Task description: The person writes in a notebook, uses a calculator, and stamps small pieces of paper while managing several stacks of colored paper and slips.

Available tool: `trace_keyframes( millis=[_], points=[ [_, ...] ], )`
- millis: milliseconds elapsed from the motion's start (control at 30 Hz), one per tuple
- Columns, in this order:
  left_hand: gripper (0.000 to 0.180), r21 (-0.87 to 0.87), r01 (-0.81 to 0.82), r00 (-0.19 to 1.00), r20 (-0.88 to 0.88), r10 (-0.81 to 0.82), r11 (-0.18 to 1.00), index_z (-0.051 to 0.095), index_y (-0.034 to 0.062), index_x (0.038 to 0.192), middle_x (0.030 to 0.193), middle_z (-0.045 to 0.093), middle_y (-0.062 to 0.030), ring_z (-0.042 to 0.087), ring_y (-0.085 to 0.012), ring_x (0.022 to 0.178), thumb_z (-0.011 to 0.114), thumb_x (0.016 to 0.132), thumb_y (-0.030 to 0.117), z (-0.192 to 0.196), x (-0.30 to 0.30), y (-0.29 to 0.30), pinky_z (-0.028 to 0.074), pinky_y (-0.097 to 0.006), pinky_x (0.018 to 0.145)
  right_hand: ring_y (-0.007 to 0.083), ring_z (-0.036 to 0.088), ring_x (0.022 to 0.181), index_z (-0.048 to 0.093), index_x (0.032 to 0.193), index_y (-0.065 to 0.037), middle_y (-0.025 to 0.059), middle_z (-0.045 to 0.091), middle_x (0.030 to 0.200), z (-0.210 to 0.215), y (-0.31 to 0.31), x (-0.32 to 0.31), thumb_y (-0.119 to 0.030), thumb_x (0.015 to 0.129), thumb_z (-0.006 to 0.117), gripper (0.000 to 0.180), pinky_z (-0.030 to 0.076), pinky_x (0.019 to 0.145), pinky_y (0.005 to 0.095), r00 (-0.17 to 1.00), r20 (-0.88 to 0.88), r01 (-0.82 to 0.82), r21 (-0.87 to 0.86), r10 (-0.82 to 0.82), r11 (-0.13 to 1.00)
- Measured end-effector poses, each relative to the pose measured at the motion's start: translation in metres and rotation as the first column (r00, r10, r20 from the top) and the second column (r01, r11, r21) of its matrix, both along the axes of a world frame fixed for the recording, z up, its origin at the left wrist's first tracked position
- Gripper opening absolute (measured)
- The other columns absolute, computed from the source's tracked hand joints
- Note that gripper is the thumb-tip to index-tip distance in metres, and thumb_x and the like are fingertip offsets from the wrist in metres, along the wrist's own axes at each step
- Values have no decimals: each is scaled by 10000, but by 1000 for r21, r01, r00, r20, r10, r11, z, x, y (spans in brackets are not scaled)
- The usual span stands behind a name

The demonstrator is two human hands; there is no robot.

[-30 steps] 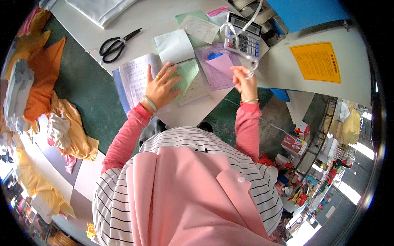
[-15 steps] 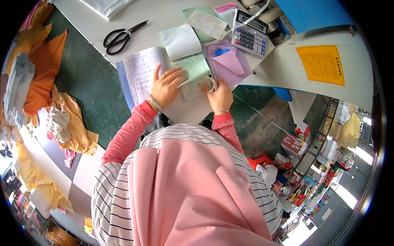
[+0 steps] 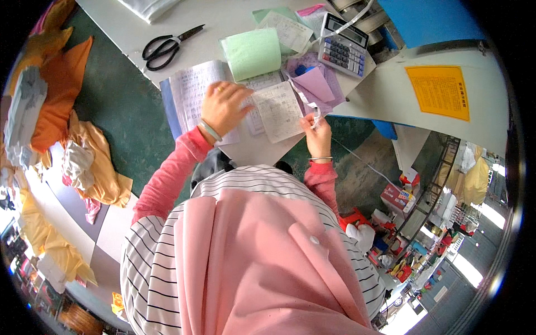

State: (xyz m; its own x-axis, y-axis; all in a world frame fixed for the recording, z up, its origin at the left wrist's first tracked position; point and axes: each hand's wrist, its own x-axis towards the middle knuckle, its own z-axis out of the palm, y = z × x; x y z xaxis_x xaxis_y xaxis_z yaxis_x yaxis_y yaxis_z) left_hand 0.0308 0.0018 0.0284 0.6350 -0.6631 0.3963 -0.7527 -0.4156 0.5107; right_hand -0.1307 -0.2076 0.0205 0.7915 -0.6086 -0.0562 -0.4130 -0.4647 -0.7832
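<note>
My right hand pinches the right edge of a pale handwritten slip, near the table's front corner. A small white strip also shows at its fingertips; what it is I cannot make out. My left hand is over the right page of an open handwritten notebook, fingers stretched out and slightly blurred, beside the slip's left edge. Beyond the slip, a light green sheet of a form pad is curled back, and part of another written sheet shows beneath the slip.
Black-handled scissors lie at the far left of the table. To the right are purple slips, a calculator and metal rolls. Orange cloth is left of the green floor; a red box stands right.
The green sheet has been turned up and away. My right hand has moved right with the pale slip, now more exposed. My left hand has come off the pad, slightly leftward.
</note>
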Motion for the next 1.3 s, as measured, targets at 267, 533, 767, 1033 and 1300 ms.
trace_keyframes(
  millis=[267,533,767,1033,1300],
  points=[
    [337,167,59,998,16,-63,984,630,91,981,1141,578,-31,555,-169,990,677,693,261,-23,-17,-3,376,-346,924,28,382,402,558,825,-56,-17,522,628,22,-20,-6,-142,806,632,115,227,360,174,985,-81,167,693,-154,702],
    [126,99,101,977,180,-118,990,636,92,819,891,642,-11,618,-175,742,618,708,149,-29,-2,-6,462,-302,753,8,294,388,523,899,-42,-25,470,637,16,-29,-19,-171,873,556,136,174,335,169,986,94,-27,904,-138,427],
    [122,37,50,931,-363,-33,998,621,59,839,766,630,-55,618,-218,694,599,733,115,-14,20,-6,486,-315,642,1,286,413,541,844,-54,-53,456,620,9,-23,-24,-131,834,611,104,177,353,163,981,69,18,896,-179,445],
    [109,-327,-107,655,-734,-181,939,593,-26,836,714,613,-54,575,-92,673,580,788,71,-36,42,-4,463,-235,613,36,441,471,567,788,-31,-32,531,616,0,-14,-16,-114,788,649,117,304,401,183,999,2,28,563,-35,826],
    [163,-447,-197,560,-782,-274,872,566,-44,910,763,594,-25,557,-84,701,579,816,88,-29,41,-6,451,-228,632,41,476,530,572,740,3,-20,552,614,15,3,7,-85,781,641,119,376,467,203,997,68,9,382,-38,924]
  ],
)
